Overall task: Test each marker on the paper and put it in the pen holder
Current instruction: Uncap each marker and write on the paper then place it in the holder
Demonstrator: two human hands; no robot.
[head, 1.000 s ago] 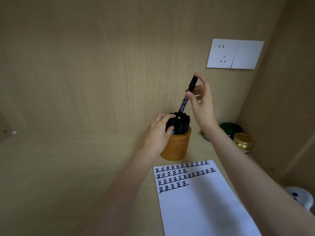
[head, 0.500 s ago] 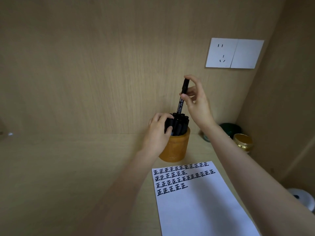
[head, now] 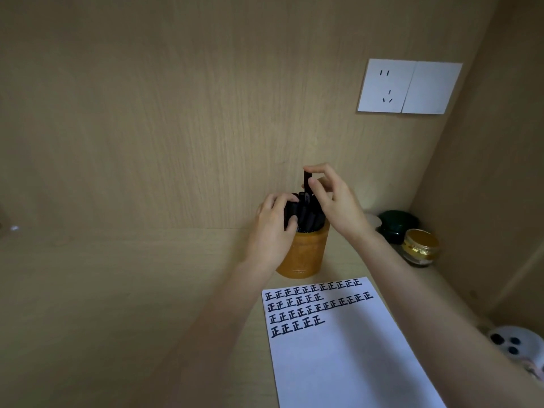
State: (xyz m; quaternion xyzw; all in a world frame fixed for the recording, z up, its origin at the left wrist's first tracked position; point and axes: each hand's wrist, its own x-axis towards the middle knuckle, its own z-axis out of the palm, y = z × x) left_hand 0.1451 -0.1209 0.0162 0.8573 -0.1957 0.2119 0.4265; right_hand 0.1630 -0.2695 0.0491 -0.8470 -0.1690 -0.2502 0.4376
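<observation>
1. Marker (head: 306,181): long axis near vertical, top end up, lower end down in the mouth of the holder (head: 304,256). Which end is the cap: can't tell.
2. Right hand (head: 337,203): index tip and thumb pinch the marker's top end, other fingers loosely bent behind. Hand sits above the holder at its 1 o'clock.
3. Left hand (head: 272,229): fingers and thumb curled round the bunch (head: 309,220) of black markers sticking out of the holder, from the 9 o'clock side.
4. Holder stands upright on the desk (head: 117,290), at 12 o'clock of the paper (head: 338,357), just beyond its top edge.
5. Counts: 1 marker in hand, 1 holder, 1 paper with 5 rows of black marks, 2 hands.
6. Bunch count: can't tell, they merge into a dark mass and the left hand covers part.
7. Marker's lower half is hidden by the right thumb and the bunch.
8. Paper's near edge is cut off by the frame; the right forearm crosses its right corner.
9. At 3 o'clock of the holder: 2 jars, green jar (head: 397,225) and gold-lid jar (head: 421,245).
10. Back wall, 1 o'clock: socket (head: 385,86) and blank plate (head: 431,88), side by side.
11. At 3 o'clock of the paper: white object (head: 512,343) with 3 dark spots, partly cut off, unidentifiable.
</observation>
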